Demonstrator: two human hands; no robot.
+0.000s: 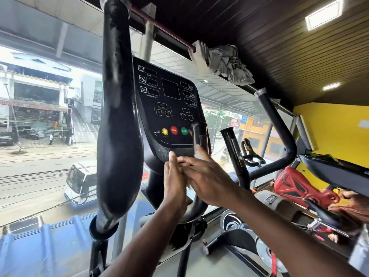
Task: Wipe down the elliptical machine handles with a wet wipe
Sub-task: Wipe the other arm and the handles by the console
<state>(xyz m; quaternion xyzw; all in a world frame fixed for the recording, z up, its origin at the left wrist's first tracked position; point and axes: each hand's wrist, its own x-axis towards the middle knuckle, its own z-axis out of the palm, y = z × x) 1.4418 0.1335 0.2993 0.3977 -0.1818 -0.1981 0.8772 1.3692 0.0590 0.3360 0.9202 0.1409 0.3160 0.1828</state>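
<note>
Both forearms rise from the bottom edge toward the middle of the view, and I have the two hands meeting just under the console [169, 108]. My left hand [174, 183] stands edge-on with its fingers pointing up, and my right hand [207, 183] lies flat across it, palm toward me, fingers spread and overlapping the left fingertips. A small pale patch shows above the right fingers at the base of the short inner grip [199, 136]; I take it for the wet wipe [198, 153], but it is blurred and mostly covered, so I cannot say whether either hand is closed on it or only pressing against it. I judge the hands are brought together here to fold or pass the wipe before it goes round a handle, since neither is wrapped about a bar. That inner grip stands upright just right of the coloured buttons, its twin [234, 150] a little further right and apart from my hands. Closest to me on the left is the big left swing handle [117, 124], thick, black and glossy, running from the top of the view down past the console; the right swing handle [279, 132] curves up well off to the right. Grey rags [223, 62] are draped over the bar above the window.
</note>
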